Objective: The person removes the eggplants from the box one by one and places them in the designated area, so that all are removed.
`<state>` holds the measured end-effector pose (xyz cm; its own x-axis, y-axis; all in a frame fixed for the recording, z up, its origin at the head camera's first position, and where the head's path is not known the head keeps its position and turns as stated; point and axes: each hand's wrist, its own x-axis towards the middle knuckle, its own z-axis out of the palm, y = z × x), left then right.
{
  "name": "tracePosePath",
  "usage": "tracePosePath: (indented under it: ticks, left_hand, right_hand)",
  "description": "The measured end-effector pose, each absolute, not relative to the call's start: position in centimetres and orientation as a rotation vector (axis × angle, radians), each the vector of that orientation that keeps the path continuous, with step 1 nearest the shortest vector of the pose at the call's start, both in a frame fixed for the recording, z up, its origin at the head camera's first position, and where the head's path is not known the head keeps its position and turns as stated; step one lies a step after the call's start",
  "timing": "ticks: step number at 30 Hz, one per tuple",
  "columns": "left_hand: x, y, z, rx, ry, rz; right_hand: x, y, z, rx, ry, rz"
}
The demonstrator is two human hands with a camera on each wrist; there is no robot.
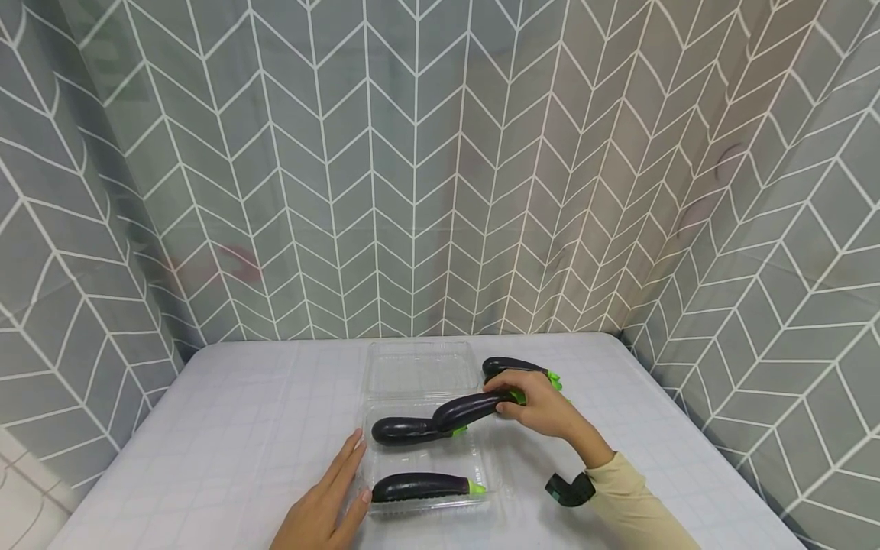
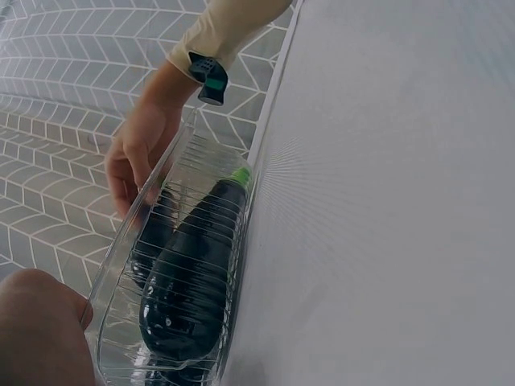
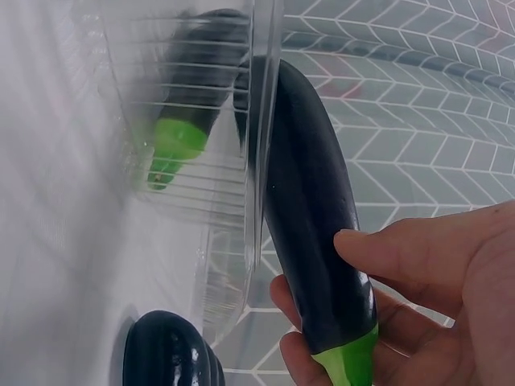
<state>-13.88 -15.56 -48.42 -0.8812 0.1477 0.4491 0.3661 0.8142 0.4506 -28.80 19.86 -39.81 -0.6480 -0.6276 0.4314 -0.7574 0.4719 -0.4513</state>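
My right hand (image 1: 539, 405) grips an eggplant (image 1: 467, 411) near its green stem end, thumb on one side and fingers on the other. The eggplant's rounded end reaches over the right side of a clear plastic container (image 1: 426, 460). Inside the container lie a middle eggplant (image 1: 406, 431), which the held one overlaps in the head view, and a front eggplant (image 1: 419, 486). At the container's left edge is my left hand (image 1: 326, 496), fingers extended, with the fingertips right at the wall. Ribbed side walls partly blur the eggplants in both wrist views.
The container's clear lid (image 1: 421, 369) lies folded back behind it. More dark eggplant (image 1: 509, 367) lies on the table just beyond my right hand. A white cloth (image 1: 275, 405) covers the table, and a patterned grey curtain (image 1: 412, 191) hangs behind it.
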Motion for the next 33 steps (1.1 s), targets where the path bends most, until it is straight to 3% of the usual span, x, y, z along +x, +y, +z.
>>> tracePosePath:
  ticks: [33]
  left_hand:
    - [-13.9, -15.5, -48.4, -0.358, -2.639, -0.773]
  right_hand:
    - [-29.5, 21.1, -39.6, 1.1, -2.581, 0.962]
